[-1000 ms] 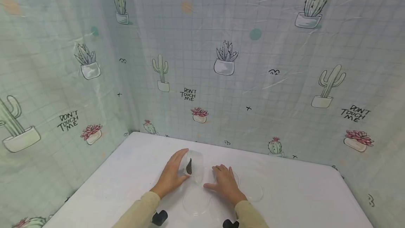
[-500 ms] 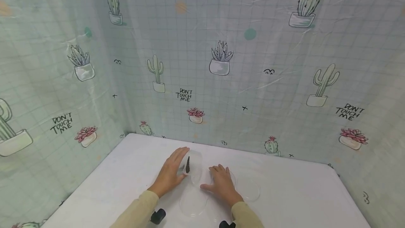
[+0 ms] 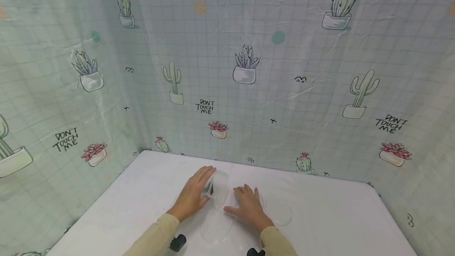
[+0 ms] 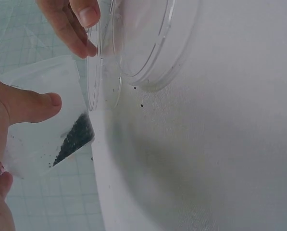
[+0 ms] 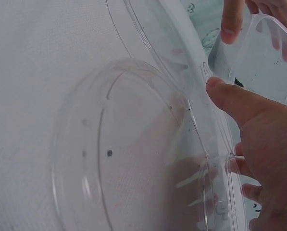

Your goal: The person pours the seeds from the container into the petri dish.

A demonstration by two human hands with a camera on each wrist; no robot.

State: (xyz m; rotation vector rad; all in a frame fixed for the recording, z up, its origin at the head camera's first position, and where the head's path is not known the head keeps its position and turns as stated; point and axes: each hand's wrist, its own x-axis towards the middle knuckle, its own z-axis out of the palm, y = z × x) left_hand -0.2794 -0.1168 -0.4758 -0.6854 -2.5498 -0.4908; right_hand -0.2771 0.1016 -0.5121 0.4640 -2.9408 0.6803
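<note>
The left hand (image 3: 192,193) grips a tilted translucent container (image 3: 221,187) of dark grains (image 4: 78,137) between it and the spread right hand (image 3: 249,208); just right of that hand, a clear dish (image 3: 279,212) lies on the bench (image 3: 337,224).

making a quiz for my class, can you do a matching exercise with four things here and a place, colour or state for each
1. plastic tub
2. granules
3. dish
4. curtain

A. clear and circular
B. printed with cacti
C. tilted, in the left hand
D. dark, piled inside the tub

Pairs: 1-C, 2-D, 3-A, 4-B
</note>
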